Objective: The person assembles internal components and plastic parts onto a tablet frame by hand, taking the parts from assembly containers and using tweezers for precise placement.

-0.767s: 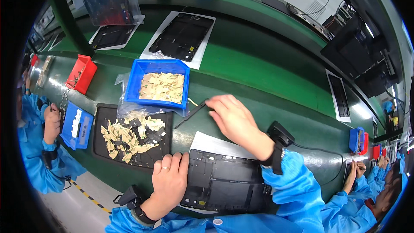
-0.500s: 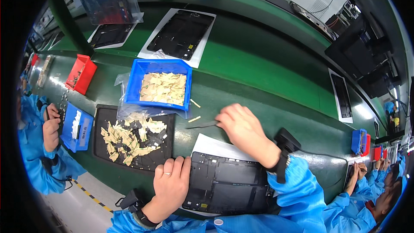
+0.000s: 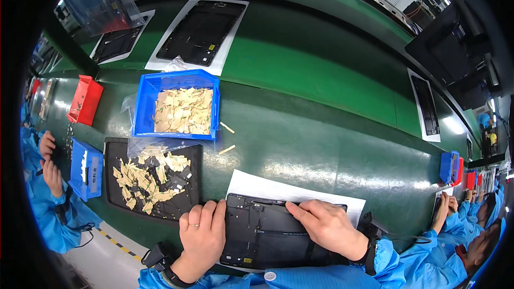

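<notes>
A black tablet back cover (image 3: 251, 241) lies on a white sheet (image 3: 257, 183) at the bench's near edge. Stretched fingers of my left hand (image 3: 202, 240) rest along its left edge, and that hand is open. Over the cover's upper right part, my right hand (image 3: 329, 229) is closed on dark tweezers (image 3: 272, 202). They lie nearly level along the cover's far edge, mostly hidden by the fingers. To the left of the cover, a black tray (image 3: 195, 182) bears a loose heap of beige strips and dark scraps (image 3: 152, 182).
A blue bin (image 3: 217, 108) of beige pieces stands behind the tray, with two loose strips beside it. Farther back, another tablet cover (image 3: 201, 32) lies on white paper. A red bin (image 3: 85, 100) and small blue bin (image 3: 93, 174) stand left, near a co-worker's hands (image 3: 51, 171).
My right hand has come down with the tweezers from the open bench onto the cover's far edge. My left hand stays at the cover's left edge. The view has shifted slightly.
</notes>
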`<state>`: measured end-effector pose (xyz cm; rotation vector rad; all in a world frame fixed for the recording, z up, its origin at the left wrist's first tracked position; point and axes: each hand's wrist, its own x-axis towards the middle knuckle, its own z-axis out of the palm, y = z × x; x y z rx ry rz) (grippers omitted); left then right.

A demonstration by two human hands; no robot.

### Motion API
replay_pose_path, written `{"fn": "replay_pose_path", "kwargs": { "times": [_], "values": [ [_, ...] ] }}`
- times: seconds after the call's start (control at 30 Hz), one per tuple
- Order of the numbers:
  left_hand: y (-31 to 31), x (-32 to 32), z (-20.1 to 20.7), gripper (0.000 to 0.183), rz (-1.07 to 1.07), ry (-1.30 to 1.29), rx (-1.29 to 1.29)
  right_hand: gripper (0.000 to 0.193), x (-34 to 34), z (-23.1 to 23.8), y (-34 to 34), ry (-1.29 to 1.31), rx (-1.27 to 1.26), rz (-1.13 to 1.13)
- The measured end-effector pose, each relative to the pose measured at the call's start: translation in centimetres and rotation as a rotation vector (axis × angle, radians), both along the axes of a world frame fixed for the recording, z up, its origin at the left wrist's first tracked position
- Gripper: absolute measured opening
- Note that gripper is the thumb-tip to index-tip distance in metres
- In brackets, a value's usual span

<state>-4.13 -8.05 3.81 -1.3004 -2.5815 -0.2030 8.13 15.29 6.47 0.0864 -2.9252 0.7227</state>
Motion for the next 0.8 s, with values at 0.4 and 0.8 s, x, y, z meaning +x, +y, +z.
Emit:
{"fn": "replay_pose_path", "kwargs": {
  "times": [0.4,0.8],
  "values": [
    [0.1,-0.3,0.1,0.033,-0.003,-0.013,0.001,0.048,-0.6,0.7,0.1,-0.085,0.050,0.049],
    [0.1,-0.2,0.2,0.032,-0.005,-0.012,-0.011,0.046,-0.8,1.4,0.7,-0.116,0.027,0.051]
  ]
}}
